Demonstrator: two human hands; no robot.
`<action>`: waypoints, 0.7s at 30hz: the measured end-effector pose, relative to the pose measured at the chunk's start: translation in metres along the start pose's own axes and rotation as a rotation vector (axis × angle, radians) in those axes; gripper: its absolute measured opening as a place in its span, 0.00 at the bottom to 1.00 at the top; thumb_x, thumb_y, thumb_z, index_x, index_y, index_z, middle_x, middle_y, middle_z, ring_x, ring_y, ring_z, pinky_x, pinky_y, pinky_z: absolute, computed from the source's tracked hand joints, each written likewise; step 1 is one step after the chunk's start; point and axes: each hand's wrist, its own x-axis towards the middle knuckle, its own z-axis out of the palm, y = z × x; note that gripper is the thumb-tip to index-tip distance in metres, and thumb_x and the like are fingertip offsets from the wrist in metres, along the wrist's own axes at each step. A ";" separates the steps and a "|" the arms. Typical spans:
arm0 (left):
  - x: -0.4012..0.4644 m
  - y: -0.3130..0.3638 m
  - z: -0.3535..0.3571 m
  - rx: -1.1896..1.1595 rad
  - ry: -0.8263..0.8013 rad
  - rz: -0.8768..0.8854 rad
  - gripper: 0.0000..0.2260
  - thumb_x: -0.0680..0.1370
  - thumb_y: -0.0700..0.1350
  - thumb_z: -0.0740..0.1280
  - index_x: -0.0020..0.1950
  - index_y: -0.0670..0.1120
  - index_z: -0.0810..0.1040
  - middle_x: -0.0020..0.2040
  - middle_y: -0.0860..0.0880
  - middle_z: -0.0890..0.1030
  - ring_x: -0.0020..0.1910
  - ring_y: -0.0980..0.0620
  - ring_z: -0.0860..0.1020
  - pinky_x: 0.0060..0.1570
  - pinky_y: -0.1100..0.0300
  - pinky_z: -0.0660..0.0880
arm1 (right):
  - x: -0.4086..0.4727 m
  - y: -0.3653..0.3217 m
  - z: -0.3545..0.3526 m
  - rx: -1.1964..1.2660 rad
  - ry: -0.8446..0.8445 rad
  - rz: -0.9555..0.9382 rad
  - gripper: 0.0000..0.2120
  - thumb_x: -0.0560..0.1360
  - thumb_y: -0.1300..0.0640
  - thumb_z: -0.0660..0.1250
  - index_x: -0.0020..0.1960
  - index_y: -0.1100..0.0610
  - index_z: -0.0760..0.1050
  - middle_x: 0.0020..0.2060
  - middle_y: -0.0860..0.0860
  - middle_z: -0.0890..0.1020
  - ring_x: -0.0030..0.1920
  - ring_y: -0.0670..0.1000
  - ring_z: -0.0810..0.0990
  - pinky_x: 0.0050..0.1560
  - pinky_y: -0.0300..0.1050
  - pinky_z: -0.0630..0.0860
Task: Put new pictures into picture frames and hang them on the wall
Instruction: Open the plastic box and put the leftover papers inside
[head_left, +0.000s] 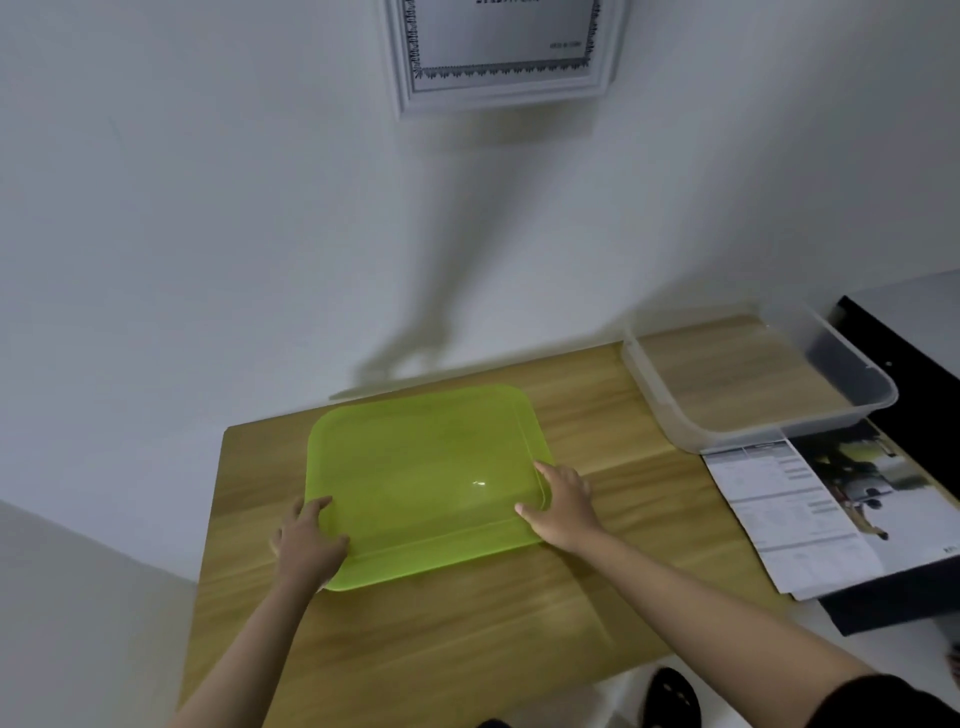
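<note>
A white picture frame (498, 57) with a bordered certificate inside hangs on the wall at the top of the view. Below it, a lime-green plastic tray (426, 467) lies empty on the wooden table (467, 634). My left hand (309, 543) grips the tray's near left corner. My right hand (563, 506) holds its right edge, thumb inside the rim. Printed sheets with a photo (826, 509) lie at the table's right end.
A clear plastic bin (748, 415) stands at the back right of the table, against the wall. A black surface (904, 343) runs along the far right. The wall rises directly behind the table. A dark shoe (670, 696) shows below the front edge.
</note>
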 end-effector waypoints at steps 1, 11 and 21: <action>-0.007 0.007 0.004 -0.010 0.031 -0.012 0.26 0.71 0.39 0.70 0.68 0.46 0.69 0.75 0.42 0.59 0.72 0.37 0.58 0.69 0.44 0.57 | -0.001 0.001 -0.001 0.003 0.004 -0.014 0.34 0.73 0.44 0.67 0.74 0.47 0.57 0.74 0.53 0.57 0.74 0.59 0.53 0.71 0.51 0.57; -0.098 0.142 0.101 -0.238 0.040 0.234 0.18 0.72 0.38 0.69 0.62 0.43 0.74 0.60 0.41 0.73 0.61 0.41 0.72 0.63 0.48 0.67 | -0.047 0.075 -0.057 0.209 0.236 -0.182 0.21 0.73 0.50 0.64 0.66 0.49 0.70 0.61 0.48 0.73 0.64 0.50 0.67 0.62 0.39 0.59; -0.209 0.277 0.256 -0.283 -0.348 0.209 0.19 0.73 0.42 0.66 0.64 0.48 0.71 0.62 0.48 0.72 0.55 0.53 0.73 0.54 0.55 0.75 | -0.101 0.240 -0.150 0.559 0.650 0.437 0.19 0.73 0.61 0.67 0.63 0.53 0.71 0.65 0.60 0.66 0.65 0.58 0.65 0.61 0.48 0.67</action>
